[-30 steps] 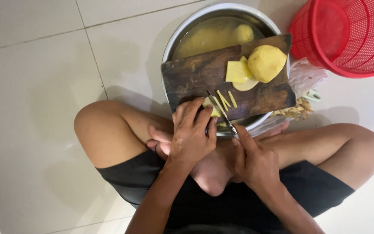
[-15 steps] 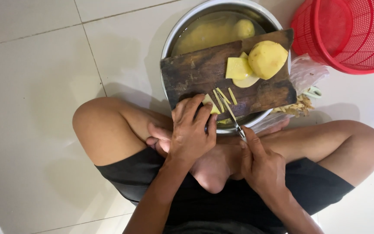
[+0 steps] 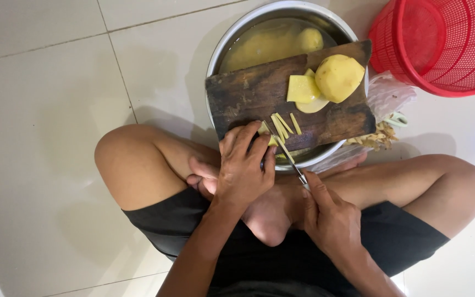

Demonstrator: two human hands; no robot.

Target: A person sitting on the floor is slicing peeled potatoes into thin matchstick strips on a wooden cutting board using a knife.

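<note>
Gripping knife (image 3: 291,159) in right hand (image 3: 331,220), fist closed round the handle, index finger laid along the spine, blade angled up-left onto wooden cutting board (image 3: 290,96). Left hand (image 3: 243,165) clamped down on a potato piece (image 3: 266,133) at the board's near edge, fingers curled, tips right beside the blade.

Mid-cut: slicing potato into sticks. Cut sticks (image 3: 283,124) lying just beyond the fingers. Potato slices (image 3: 302,89) and peeled half potato (image 3: 339,77) waiting at far right of board. Board resting across metal bowl (image 3: 221,55) of water, a whole potato (image 3: 309,39) floating in it.

Next move likely needs fingertips tucked back and a steady board; perch on the bowl rim looks tippy.

Both forearms reaching forward over crossed legs, wrists low.
</note>
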